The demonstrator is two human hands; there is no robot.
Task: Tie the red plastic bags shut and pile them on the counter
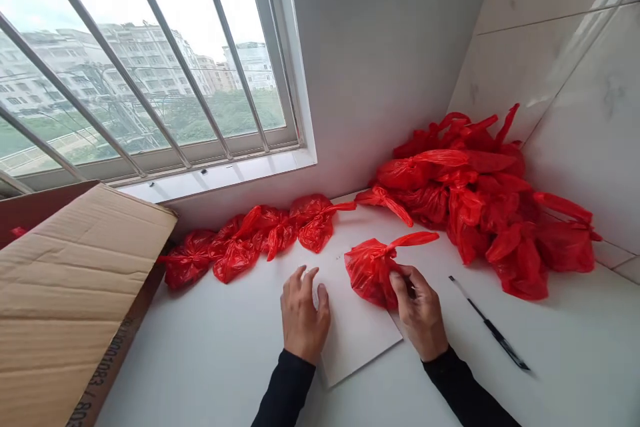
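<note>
Between thumb and fingers, my right hand (421,310) grips the side of a knotted red plastic bag (367,270). The bag's tied end points up and to the right, and what it contains cannot be made out. Beneath it lies a flat white sheet or board (357,343), partly covered by the bag. Left of the bag, my left hand (305,312) is empty, its fingers apart and curved over the sheet's left edge.
More knotted red bags (270,230) line the wall below the barred window (150,60). A large heap of red bags (465,193) fills the back right corner. A black pen (493,327) lies on the white table (210,360). At left stands an open cardboard box (85,267).
</note>
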